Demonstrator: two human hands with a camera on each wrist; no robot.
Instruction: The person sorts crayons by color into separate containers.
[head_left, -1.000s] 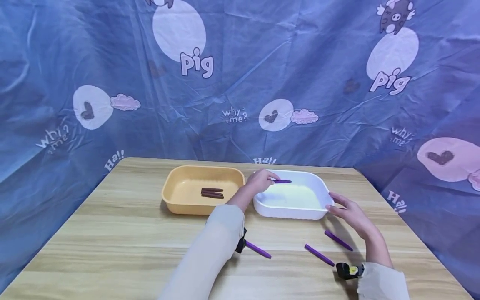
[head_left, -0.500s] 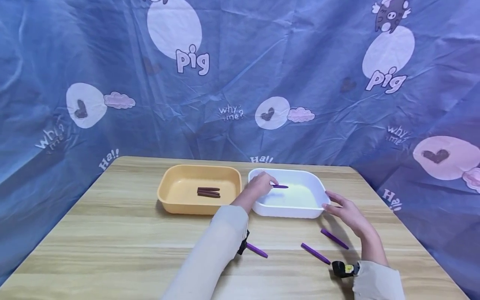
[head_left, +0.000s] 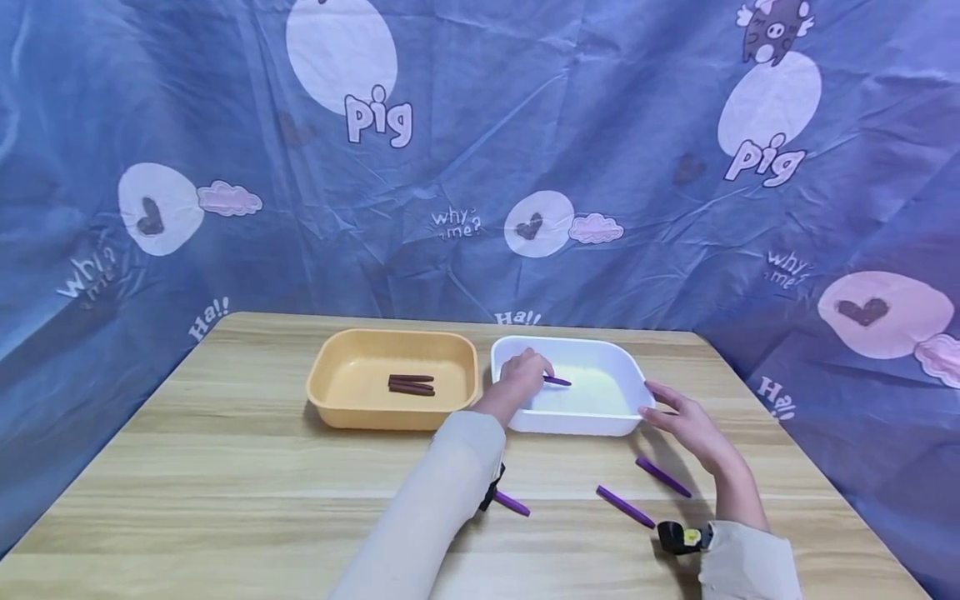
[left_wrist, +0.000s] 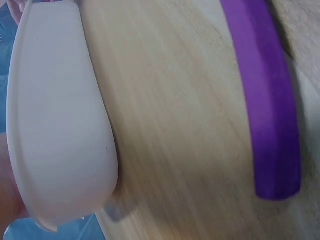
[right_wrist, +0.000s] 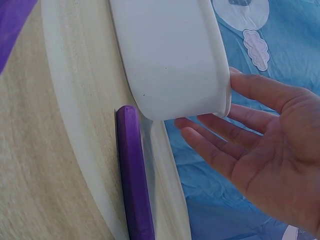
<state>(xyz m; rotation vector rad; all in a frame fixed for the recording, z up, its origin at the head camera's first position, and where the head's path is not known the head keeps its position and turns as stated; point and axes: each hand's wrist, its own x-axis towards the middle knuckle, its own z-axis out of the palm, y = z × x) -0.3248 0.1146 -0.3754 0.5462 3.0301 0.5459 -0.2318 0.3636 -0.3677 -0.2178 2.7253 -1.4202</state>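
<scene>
My left hand (head_left: 521,375) reaches into the left part of the white tray (head_left: 577,423) and pinches a purple crayon (head_left: 557,381), low over the tray floor. In the left wrist view the tray's wall (left_wrist: 60,115) hides most of that hand. My right hand (head_left: 690,425) holds the tray's right end. In the right wrist view its thumb lies at the rim and the other fingers spread along the end wall (right_wrist: 170,55). One purple crayon (head_left: 663,477) lies on the table just below the right hand, with another crayon (head_left: 626,507) to its left.
A yellow tray (head_left: 363,417) stands left of the white one, with a few brown crayons (head_left: 411,385) lying inside. A further purple crayon (head_left: 512,503) shows partly beside the left forearm's black wrist camera (head_left: 491,490). A blue patterned curtain (head_left: 375,267) hangs behind the wooden table (head_left: 187,467).
My left hand has lowered the purple crayon deeper into the white tray. The right hand keeps its place at the tray's end. The whole head view has shifted slightly.
</scene>
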